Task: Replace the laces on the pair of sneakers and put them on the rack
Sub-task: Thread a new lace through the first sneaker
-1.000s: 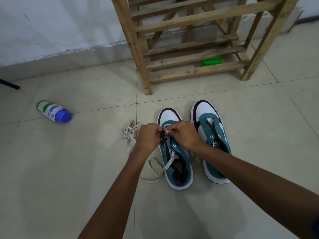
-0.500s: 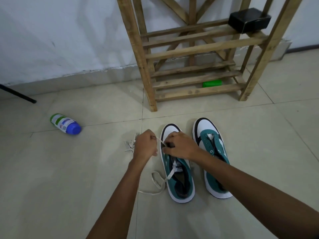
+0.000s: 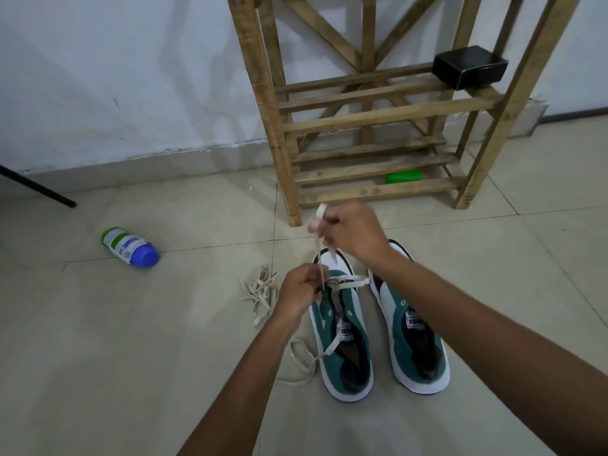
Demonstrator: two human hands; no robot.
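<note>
Lace (image 3: 318,240) pinched in right hand (image 3: 353,233), drawn up to clear slack; left hand (image 3: 301,289) pinches the eyelet edge (steadying left sneaker (image 3: 343,337)).

Each of my two sneakers carries a small white tag on its tongue, the left sneaker (image 3: 343,327) and the right sneaker (image 3: 413,324), printed in dark block letters I cannot make out. The bottle (image 3: 130,247) on the floor has a label too blurred to read.
</note>
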